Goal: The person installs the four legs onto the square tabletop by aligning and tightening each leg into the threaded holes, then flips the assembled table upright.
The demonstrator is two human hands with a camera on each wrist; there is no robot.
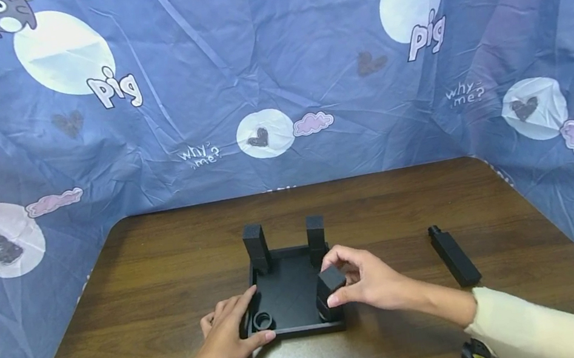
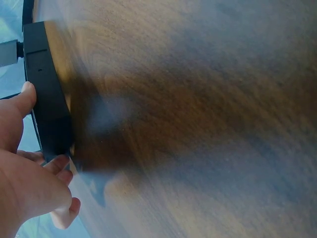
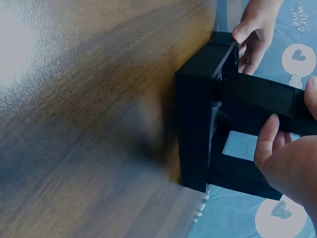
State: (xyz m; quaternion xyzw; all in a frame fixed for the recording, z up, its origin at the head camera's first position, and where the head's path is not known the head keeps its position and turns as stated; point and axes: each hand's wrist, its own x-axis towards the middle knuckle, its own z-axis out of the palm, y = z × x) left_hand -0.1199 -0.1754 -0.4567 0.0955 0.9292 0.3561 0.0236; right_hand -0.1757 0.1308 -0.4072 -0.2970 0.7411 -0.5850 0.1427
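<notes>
A black square base (image 1: 288, 286) with a raised rim lies on the table, a black block leg standing at each far corner: left leg (image 1: 256, 244) and right leg (image 1: 316, 236). My right hand (image 1: 372, 277) grips a third block leg (image 1: 331, 281) between thumb and fingers, upright over the near right corner. In the right wrist view this leg's (image 3: 257, 101) narrower end meets the base. Around the near left corner is my left hand (image 1: 229, 337), thumb on the front rim (image 2: 47, 84) and fingers along the left side. A round ring socket (image 1: 262, 314) shows at that corner.
Another black leg (image 1: 454, 256) with a threaded end lies on the wooden table (image 1: 176, 255) at right. A small black object with a yellow mark (image 1: 475, 353) sits near the right sleeve (image 1: 539, 327). A blue printed cloth (image 1: 253, 55) hangs behind the table.
</notes>
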